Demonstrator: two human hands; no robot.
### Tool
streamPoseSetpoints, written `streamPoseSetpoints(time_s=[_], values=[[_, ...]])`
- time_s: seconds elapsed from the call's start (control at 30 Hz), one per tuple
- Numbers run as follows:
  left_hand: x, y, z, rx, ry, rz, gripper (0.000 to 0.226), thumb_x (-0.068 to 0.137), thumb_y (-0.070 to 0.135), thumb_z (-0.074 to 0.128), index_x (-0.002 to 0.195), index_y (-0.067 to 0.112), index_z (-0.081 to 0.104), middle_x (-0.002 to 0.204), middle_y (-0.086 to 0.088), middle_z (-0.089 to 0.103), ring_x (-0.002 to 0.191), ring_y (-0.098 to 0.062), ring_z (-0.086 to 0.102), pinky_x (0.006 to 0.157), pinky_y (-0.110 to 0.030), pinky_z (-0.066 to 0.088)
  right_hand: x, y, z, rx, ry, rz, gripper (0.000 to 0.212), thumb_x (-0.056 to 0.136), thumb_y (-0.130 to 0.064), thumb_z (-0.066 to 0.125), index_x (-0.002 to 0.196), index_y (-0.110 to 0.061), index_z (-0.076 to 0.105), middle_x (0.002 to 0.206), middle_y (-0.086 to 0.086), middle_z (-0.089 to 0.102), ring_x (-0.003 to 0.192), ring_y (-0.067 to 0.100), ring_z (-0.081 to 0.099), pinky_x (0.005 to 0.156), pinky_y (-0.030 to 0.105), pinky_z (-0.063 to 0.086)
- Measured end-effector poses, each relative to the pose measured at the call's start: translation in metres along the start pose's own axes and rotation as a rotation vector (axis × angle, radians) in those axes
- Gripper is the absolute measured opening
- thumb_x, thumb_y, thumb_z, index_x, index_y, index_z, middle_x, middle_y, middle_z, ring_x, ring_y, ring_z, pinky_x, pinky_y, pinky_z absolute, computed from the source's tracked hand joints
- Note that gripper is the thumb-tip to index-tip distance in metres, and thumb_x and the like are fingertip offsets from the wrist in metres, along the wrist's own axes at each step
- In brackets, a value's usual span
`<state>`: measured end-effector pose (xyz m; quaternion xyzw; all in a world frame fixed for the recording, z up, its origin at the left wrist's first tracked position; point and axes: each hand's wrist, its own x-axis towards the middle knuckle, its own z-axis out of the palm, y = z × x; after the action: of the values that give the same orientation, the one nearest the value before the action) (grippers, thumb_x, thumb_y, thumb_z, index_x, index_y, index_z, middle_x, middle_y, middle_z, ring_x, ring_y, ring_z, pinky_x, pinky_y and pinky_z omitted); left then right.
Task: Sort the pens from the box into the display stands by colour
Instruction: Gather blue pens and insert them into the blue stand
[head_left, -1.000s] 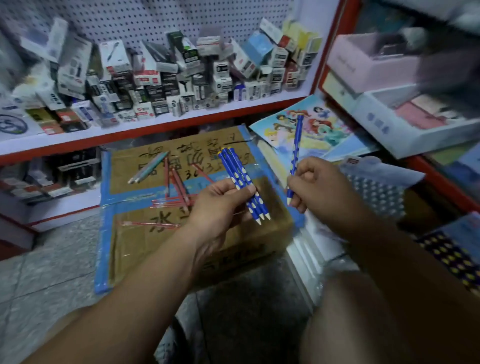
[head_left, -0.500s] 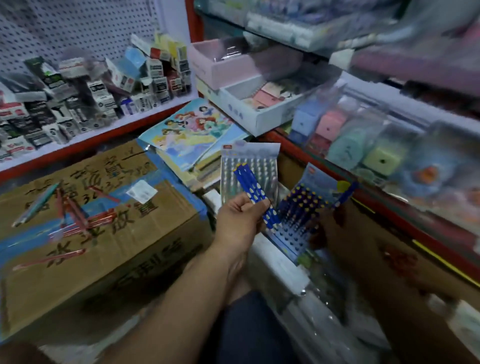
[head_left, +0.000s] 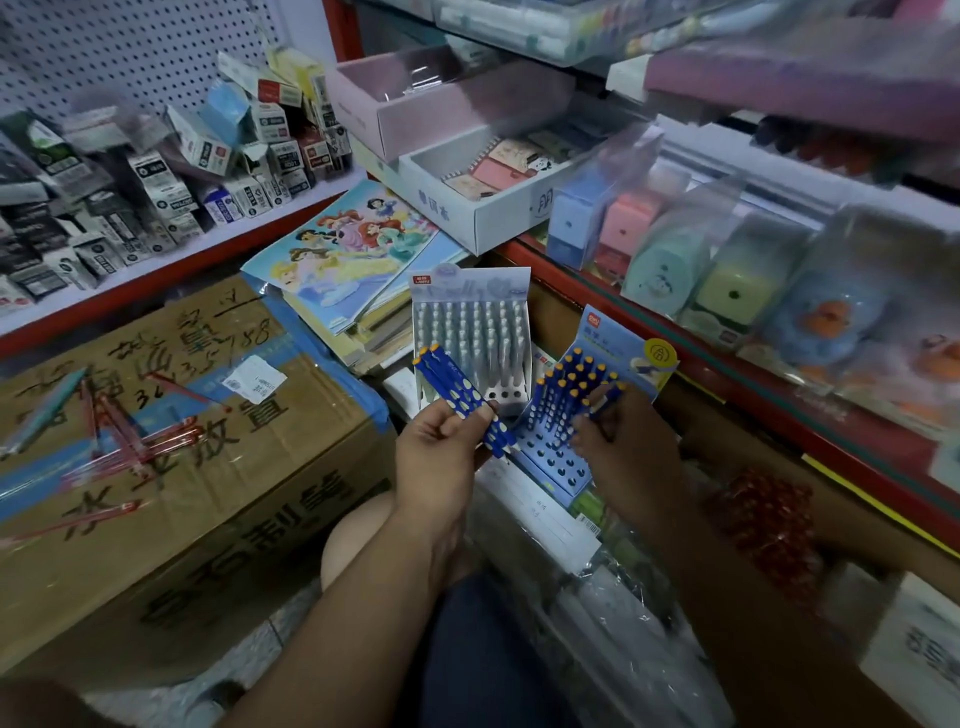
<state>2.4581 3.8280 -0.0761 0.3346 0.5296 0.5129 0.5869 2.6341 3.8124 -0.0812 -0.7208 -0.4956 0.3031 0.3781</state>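
My left hand (head_left: 441, 447) grips a bundle of blue pens (head_left: 457, 392) with yellow dots, their ends pointing up and left. My right hand (head_left: 615, 444) pinches a single blue pen (head_left: 605, 400) over the blue display stand (head_left: 566, 415), which holds several blue pens upright and has open holes at its near end. Behind it stands a white display stand (head_left: 470, 338) filled with pale pens. Red pens (head_left: 135, 441) and a teal pen (head_left: 44, 410) lie loose on the cardboard box (head_left: 208, 467) at left.
A stack of picture books (head_left: 353, 249) lies behind the cardboard box. Small cartons crowd the left shelf (head_left: 156, 171). The red-edged right shelf (head_left: 727, 374) carries sharpeners and open boxes of notepads (head_left: 493, 171). A stand of red pens (head_left: 758, 514) sits at the right, blurred.
My view has swung right from the cardboard box to the stands. My right hand has carried its single blue pen down to the blue stand. My left hand keeps its bundle.
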Motion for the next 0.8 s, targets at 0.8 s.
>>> streamPoseSetpoints(time_s=[0.8], values=[[0.009,0.000,-0.007,-0.104,0.010,-0.110,0.013,0.091,0.008,0.069,0.090,0.007,0.056,0.097,-0.015,0.056,0.075,-0.016,0.071,0.062,-0.024,0.055,0.029,0.023,0.063,-0.225,0.080,-0.052,0.014,0.100,-0.027,0.056,0.094,-0.014,0.058,0.080,0.006,0.066,0.079,0.027,0.063,0.067,0.042,0.052]])
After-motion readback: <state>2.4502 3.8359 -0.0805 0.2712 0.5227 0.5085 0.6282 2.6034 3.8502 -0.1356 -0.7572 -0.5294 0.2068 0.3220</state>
